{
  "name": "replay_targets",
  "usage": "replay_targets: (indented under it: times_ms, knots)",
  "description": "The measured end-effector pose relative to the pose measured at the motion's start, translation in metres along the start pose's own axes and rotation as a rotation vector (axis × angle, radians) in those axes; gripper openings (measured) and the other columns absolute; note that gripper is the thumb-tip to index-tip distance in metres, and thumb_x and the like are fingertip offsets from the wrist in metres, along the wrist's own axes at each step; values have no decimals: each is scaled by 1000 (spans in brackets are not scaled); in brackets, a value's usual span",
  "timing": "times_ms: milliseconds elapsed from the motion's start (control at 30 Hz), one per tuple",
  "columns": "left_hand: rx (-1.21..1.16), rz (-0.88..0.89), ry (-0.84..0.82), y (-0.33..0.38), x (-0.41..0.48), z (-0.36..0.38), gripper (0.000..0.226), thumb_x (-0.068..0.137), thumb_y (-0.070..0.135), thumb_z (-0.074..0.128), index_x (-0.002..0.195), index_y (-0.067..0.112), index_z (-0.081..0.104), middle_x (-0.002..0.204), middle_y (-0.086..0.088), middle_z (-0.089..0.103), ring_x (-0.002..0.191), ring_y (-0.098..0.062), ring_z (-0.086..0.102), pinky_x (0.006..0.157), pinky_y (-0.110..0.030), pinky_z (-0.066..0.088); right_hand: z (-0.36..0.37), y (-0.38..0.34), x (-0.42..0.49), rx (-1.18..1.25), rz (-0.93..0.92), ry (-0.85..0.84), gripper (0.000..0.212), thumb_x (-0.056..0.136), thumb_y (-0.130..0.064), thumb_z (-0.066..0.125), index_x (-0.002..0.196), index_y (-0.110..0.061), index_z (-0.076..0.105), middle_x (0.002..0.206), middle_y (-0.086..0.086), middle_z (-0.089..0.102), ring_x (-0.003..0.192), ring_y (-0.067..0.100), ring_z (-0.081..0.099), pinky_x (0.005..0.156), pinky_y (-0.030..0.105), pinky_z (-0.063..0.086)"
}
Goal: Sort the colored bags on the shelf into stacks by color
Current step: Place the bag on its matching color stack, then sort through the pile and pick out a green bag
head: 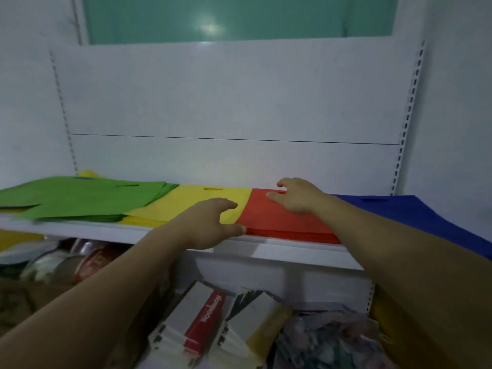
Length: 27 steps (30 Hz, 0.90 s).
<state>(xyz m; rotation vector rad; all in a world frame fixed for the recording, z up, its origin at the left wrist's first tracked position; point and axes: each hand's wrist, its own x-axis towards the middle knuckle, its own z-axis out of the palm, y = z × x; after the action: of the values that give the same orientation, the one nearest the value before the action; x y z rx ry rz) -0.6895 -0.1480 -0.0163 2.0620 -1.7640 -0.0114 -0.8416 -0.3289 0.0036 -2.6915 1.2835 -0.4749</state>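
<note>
Honestly looks nearly done: green stack (87, 198), yellow stack (202, 201), red stack (277, 219) and blue stack (415, 217) line the shelf (111, 230), left hand (210, 225) and right hand (298, 195) loose-fingered, gripping nothing, touching red, one stray yellow bag (86, 173) at the back left corner.

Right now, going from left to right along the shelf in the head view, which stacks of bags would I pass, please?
green bags → yellow bags → red bags → blue bags

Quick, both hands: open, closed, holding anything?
Left hand: open, thumb at the front edge of the red stack, gripping nothing.
Right hand: open, resting on the red stack.
</note>
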Motion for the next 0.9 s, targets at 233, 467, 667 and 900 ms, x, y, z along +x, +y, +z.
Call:
replay_targets:
  times_ms: [233, 467, 667, 900]
  knots:
    - [28, -143, 107, -119, -71, -67, 67, 85, 49, 60, 143, 24, 37, 150, 2, 35, 136, -16, 34, 108, -29, 28, 45, -150, 32, 62, -144, -41, 69, 91, -62, 44, 144, -18, 38, 150, 7, 37, 133, 27, 39, 102, 36, 35]
    - [68, -317, 134, -219, -141, -114, 65, 85, 50, 59, 142, 26, 38, 150, 4, 35, 133, -14, 38, 106, -28, 30, 91, -287, 53, 98, -264, -104, 72, 90, -62, 45, 145, -17, 36, 150, 9, 36, 134, 28, 37, 104, 35, 34]
    - [60, -425, 180, -286, -165, -138, 66, 84, 53, 59, 142, 29, 37, 150, 5, 35, 134, -15, 36, 105, -30, 30, 126, -370, 82, 92, -344, -169, 72, 90, -63, 45, 145, -18, 36, 152, 8, 34, 137, 27, 35, 108, 35, 31]
    - [87, -482, 189, -366, -144, -152, 68, 84, 55, 58, 143, 28, 36, 149, 6, 35, 135, -15, 35, 109, -34, 30, 156, -435, 147, 45, -410, -191, 72, 92, -60, 42, 146, -14, 35, 153, 8, 33, 138, 27, 34, 110, 35, 30]
